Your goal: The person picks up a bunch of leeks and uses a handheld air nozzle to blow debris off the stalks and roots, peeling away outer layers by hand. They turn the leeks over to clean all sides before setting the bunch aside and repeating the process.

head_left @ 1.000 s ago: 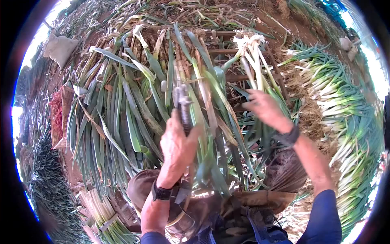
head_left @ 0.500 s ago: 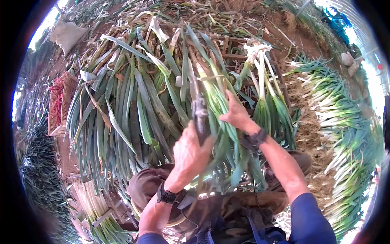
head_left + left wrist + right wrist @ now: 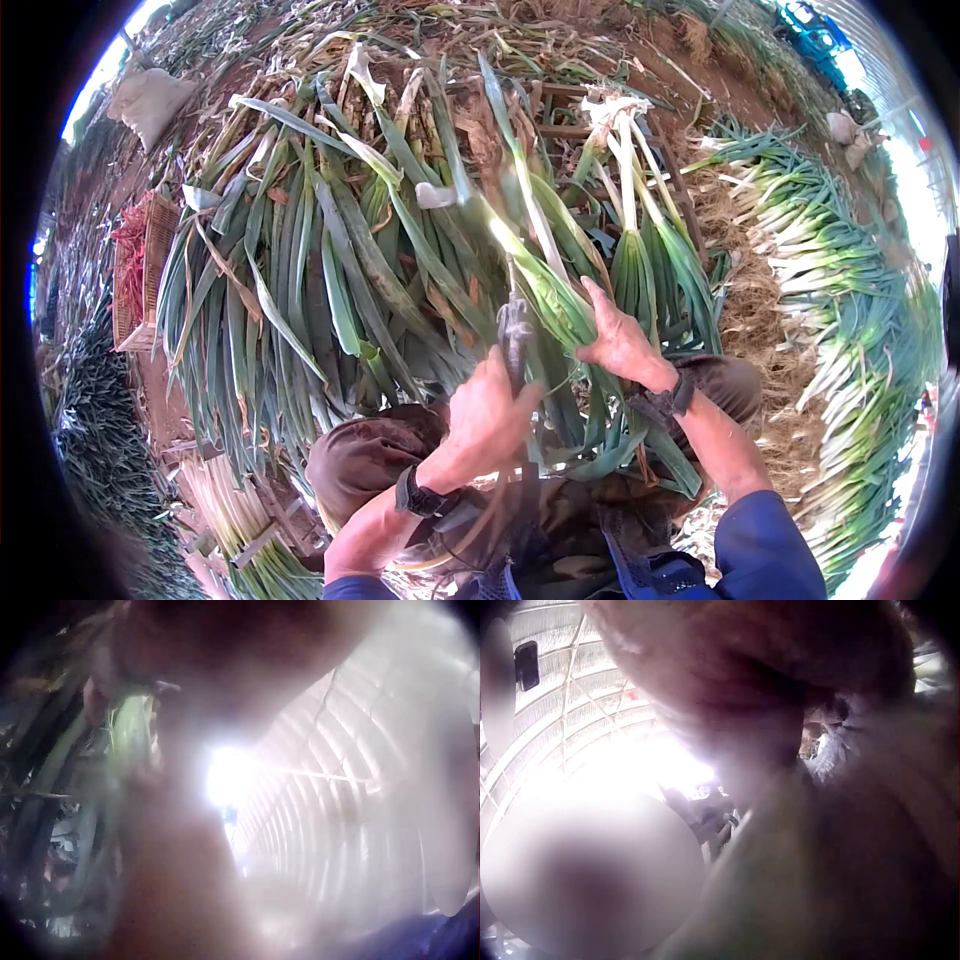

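Note:
My left hand (image 3: 490, 410) grips a grey blow gun (image 3: 514, 340) whose thin nozzle points away from my body. Just right of it, my right hand (image 3: 632, 347) holds a leek (image 3: 540, 275) by its green leaves, thumb on one side and fingers on the other. The leek's pale shaft slants up and left, past the nozzle tip. Blurred skin fills much of both wrist views; a strip of green leek (image 3: 131, 735) shows in the left one. To the left lies a wide heap of untrimmed leeks (image 3: 330, 260).
Several white-shafted leeks (image 3: 628, 180) lie on a wooden rack right of my hands. Farther right, a long row of leeks (image 3: 830, 270) lines the ground beside dry roots (image 3: 765, 340). A basket (image 3: 155, 265) with red strands stands left; a leek bundle (image 3: 235, 510) sits lower left.
My right hand has come away from the white-shafted leeks, taken hold of a leek in the middle and drawn it toward my body. The left hand and blow gun have moved right and nearer.

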Available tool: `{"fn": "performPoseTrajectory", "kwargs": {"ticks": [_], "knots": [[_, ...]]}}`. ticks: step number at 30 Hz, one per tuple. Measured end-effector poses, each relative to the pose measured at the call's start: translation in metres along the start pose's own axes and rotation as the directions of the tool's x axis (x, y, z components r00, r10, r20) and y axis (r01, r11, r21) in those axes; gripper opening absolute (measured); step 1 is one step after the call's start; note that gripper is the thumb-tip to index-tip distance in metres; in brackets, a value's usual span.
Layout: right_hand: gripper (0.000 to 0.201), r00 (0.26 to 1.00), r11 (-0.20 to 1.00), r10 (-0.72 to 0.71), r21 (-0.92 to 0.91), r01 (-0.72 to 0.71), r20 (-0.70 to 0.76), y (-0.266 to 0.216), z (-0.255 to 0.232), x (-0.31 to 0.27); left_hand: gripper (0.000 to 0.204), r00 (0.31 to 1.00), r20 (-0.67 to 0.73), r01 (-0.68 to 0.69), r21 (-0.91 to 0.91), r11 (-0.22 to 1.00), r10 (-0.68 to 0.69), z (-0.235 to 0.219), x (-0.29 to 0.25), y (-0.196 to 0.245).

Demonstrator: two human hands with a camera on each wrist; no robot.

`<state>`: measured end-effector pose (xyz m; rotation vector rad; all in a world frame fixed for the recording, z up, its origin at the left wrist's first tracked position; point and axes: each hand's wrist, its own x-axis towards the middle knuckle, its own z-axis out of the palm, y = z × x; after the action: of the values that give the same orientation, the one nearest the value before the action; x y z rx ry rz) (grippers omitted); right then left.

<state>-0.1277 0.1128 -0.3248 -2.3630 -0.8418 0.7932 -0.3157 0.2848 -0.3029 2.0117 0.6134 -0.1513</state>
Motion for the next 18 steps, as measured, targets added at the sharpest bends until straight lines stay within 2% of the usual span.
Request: {"fn": "performPoseTrajectory", "kwargs": {"ticks": [1,3,4,5,6,7,8,9,10,11,13,14,17,18], "knots": [[0.111,0.999,0.999,0.033,-0.021,-0.032,0.036,0.001,-0.002,0.001,0.053,1.0,-0.002,0.002,0.001,1.0,-0.002,-0.001,0.003,-0.001],[0.111,1.0,0.998,0.026,-0.062,-0.025,0.008,0.009,0.006,0.002,0.054,0.998,-0.06,0.017,-0.038,0.999,-0.019,-0.005,0.013,0.001],[0.106,0.991,0.899,-0.12,-0.429,0.082,-0.062,0.009,0.012,0.004,0.055,0.995,-0.091,0.027,-0.003,1.0,-0.028,-0.009,0.018,0.003],[0.101,0.958,0.66,-0.279,-0.739,0.138,-0.07,0.003,0.016,0.006,0.055,0.989,-0.131,0.058,-0.033,0.998,-0.062,-0.012,0.022,0.006],[0.087,0.93,0.565,-0.367,-0.798,0.209,-0.016,-0.002,0.022,0.007,0.054,0.985,-0.165,0.037,-0.05,0.998,-0.045,-0.015,0.026,0.007],[0.087,0.931,0.566,-0.365,-0.797,0.208,-0.016,-0.021,0.028,0.009,0.054,0.98,-0.198,0.016,-0.064,0.998,-0.028,-0.018,0.029,0.007],[0.082,0.975,0.556,-0.196,-0.807,0.2,0.107,-0.045,0.033,0.013,0.053,0.975,-0.224,-0.004,-0.075,0.997,-0.013,-0.021,0.03,0.01],[0.077,0.975,0.542,-0.019,-0.817,0.196,0.222,-0.06,0.037,0.017,0.053,0.974,-0.225,-0.007,-0.075,0.997,-0.01,-0.02,0.03,0.01],[0.076,0.981,0.516,-0.127,-0.835,0.193,0.148,-0.052,0.05,0.023,0.054,0.973,-0.229,-0.006,-0.071,0.997,-0.011,-0.019,0.03,0.009],[0.076,0.981,0.515,-0.129,-0.835,0.194,0.148,-0.055,0.056,0.029,0.055,0.972,-0.233,-0.003,-0.067,0.998,-0.013,-0.019,0.03,0.008],[0.078,0.992,0.622,-0.123,-0.781,0.053,-0.03,-0.057,0.065,0.046,0.055,0.978,-0.208,0.016,-0.061,0.998,-0.028,-0.019,0.028,0.008],[0.083,0.964,0.566,-0.237,-0.823,0.037,-0.12,-0.043,0.074,0.055,0.055,0.983,-0.18,0.035,-0.052,0.998,-0.044,-0.019,0.025,0.008],[0.089,0.946,0.545,-0.275,-0.838,0.007,-0.171,-0.011,0.077,0.079,0.064,0.993,-0.12,0.011,-0.019,1.0,-0.013,-0.022,0.018,0.008],[0.081,0.948,0.596,-0.263,-0.803,0.015,-0.177,-0.007,0.072,0.078,0.061,0.99,-0.143,-0.018,0.002,1.0,0.018,-0.016,0.017,0.0]]}}
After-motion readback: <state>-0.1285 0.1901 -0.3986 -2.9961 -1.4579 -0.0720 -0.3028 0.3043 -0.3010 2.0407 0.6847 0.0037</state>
